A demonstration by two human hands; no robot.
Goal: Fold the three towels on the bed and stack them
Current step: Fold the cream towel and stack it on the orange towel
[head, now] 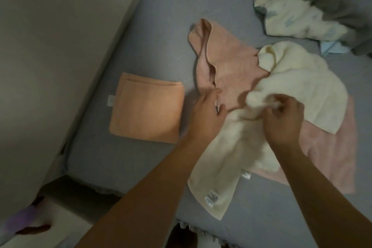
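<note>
An orange towel [146, 107] lies folded into a neat square on the grey bed [165, 32], left of my hands. A pink towel [231, 64] is spread crumpled across the middle. On top of it lies a cream towel [302, 86], bunched and loose, one end trailing toward the bed's near edge. My right hand [281, 119] is closed on a bunched fold of the cream towel. My left hand [207, 115] rests at the pink towel's left edge, thumb and fingers pinching the hem.
A crumpled floral quilt [298, 6] is heaped at the back right, a light blue cloth [330, 47] beside it. The bed's left side meets a pale wall [50, 46]. A purple object [22, 217] sits low at the bottom left.
</note>
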